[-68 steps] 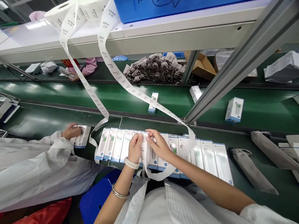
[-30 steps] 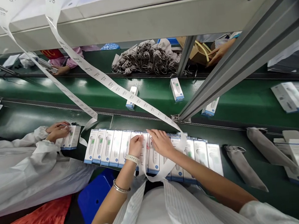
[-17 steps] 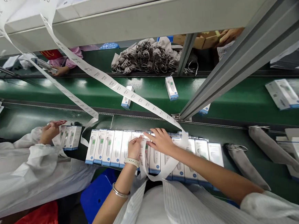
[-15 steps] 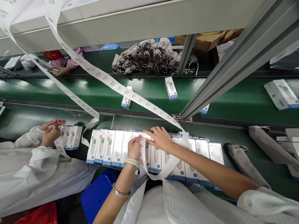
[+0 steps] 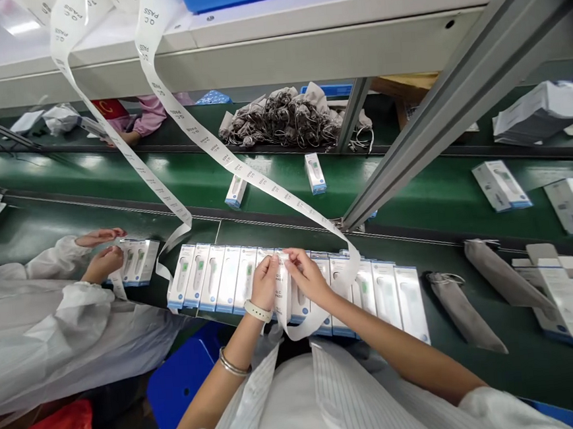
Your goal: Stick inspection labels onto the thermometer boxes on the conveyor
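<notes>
A row of several white thermometer boxes (image 5: pixel 213 285) lies side by side along the near edge of the green bench. Over the middle of that row, my left hand (image 5: pixel 263 283) and my right hand (image 5: pixel 305 276) both pinch a long white label strip (image 5: pixel 243 168) printed "QC PASS". The strip hangs down from rolls above, runs to my fingers and loops back under my wrists. A second label strip (image 5: pixel 128 154) hangs to the left of it and ends beside the row.
A co-worker's hands (image 5: pixel 102 262) in white sleeves handle boxes at the left. Loose boxes (image 5: pixel 314 172) ride the green conveyor (image 5: pixel 414 191) behind. Grey pouches (image 5: pixel 460 310) and opened boxes (image 5: pixel 560 292) lie at the right. A slanted metal post (image 5: pixel 437 116) crosses above; a pile of pouches (image 5: pixel 283 119) sits beyond.
My right hand lifted off the boxes and now pinches the strip together with my left. The boxes on the conveyor drifted left. The co-worker's hands shifted slightly.
</notes>
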`<control>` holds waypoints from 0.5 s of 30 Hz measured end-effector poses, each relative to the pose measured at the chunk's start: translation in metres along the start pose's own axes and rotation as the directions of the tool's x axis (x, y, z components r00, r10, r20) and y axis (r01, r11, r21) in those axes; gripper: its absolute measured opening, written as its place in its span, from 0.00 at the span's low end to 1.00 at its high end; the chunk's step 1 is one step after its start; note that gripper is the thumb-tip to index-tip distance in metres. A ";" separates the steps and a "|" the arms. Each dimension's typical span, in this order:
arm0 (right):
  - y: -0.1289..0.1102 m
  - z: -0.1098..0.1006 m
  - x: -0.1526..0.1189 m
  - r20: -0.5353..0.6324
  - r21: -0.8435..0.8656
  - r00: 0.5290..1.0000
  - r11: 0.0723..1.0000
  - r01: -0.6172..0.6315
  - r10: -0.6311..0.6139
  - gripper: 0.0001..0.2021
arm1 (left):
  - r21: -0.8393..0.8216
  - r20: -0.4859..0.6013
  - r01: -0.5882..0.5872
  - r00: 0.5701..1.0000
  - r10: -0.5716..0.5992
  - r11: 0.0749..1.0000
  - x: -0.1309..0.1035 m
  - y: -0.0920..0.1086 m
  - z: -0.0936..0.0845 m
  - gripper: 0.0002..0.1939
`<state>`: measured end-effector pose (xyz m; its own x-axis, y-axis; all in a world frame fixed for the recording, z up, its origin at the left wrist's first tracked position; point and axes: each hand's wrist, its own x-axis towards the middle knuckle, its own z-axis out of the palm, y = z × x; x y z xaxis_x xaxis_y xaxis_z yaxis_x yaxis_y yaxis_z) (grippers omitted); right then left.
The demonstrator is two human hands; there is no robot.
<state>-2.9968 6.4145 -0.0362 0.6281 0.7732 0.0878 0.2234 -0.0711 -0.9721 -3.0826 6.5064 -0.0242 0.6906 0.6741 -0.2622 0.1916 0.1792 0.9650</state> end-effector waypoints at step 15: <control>0.002 -0.023 -0.010 0.024 -0.014 0.997 0.997 -0.074 0.074 0.07 | 0.134 0.050 -0.135 0.990 0.130 0.982 0.003 -0.001 0.024 0.15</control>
<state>-2.9855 6.3922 -0.0338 0.6249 0.7807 0.0103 0.1867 -0.1366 -0.9729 -3.0640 6.4910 -0.0259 0.7436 0.6548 -0.1350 0.1879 -0.0109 0.9821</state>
